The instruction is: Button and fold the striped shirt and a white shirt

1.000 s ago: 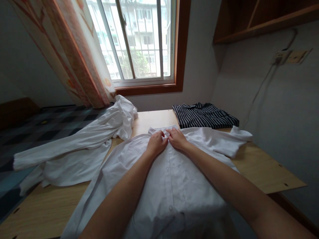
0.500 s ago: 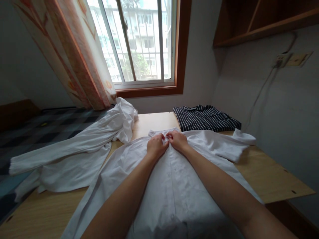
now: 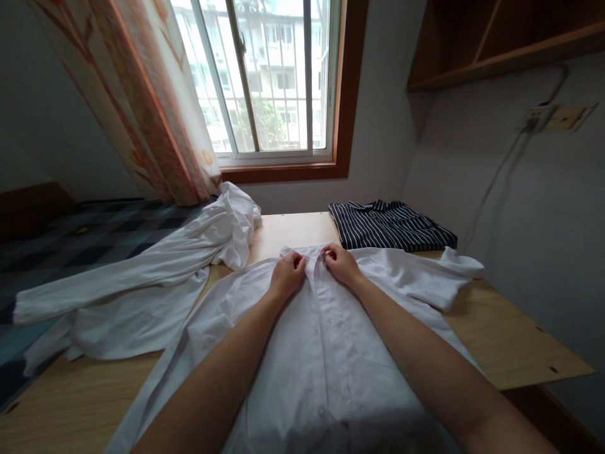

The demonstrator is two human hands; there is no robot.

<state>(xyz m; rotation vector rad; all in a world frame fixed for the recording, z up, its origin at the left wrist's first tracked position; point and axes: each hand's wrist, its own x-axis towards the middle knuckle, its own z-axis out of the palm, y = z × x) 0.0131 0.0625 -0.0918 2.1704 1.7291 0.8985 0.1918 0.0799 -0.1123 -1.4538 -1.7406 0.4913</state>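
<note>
A white button-up shirt lies spread on the wooden board in front of me, its collar at the far end and its button front facing up. My left hand is closed on the left side of the collar. Just to the right, my right hand pinches the other collar side near the top of the button strip. A small gap parts the two hands, and the shirt's front edges lie between them. The fingertips are partly hidden in the cloth.
A folded black-and-white striped shirt lies at the board's back right. Another white shirt is heaped on the left, across the board and the checked bed. A wall shelf hangs at upper right; a curtain hangs left of the window.
My hands have moved slightly apart, the left one to the left and the right one to the right. The collar front between them has spread a little.
</note>
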